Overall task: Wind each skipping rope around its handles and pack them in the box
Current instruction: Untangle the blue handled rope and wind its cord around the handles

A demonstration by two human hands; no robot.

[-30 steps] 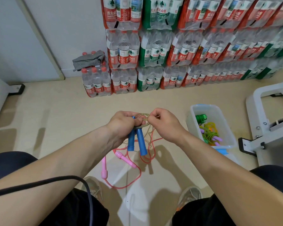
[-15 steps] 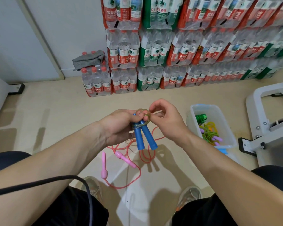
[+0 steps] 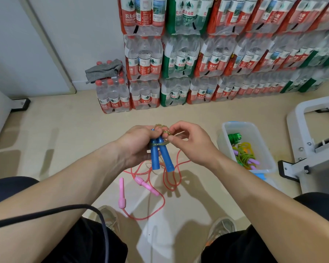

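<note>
Cord [image 3: 160,144] wraps 2 blue handles [image 3: 160,158].

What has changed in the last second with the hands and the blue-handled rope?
The left hand keeps holding the two blue handles, which have swung from hanging toward the person's left to pointing slightly right. The right hand has lifted a little and goes on pinching the yellowish cord wrapped around the handles. The pink rope on the floor and the box have not moved.

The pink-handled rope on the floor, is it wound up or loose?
Loose. The pink-handled rope sprawls in open loops on the floor, its two handles apart.
</note>
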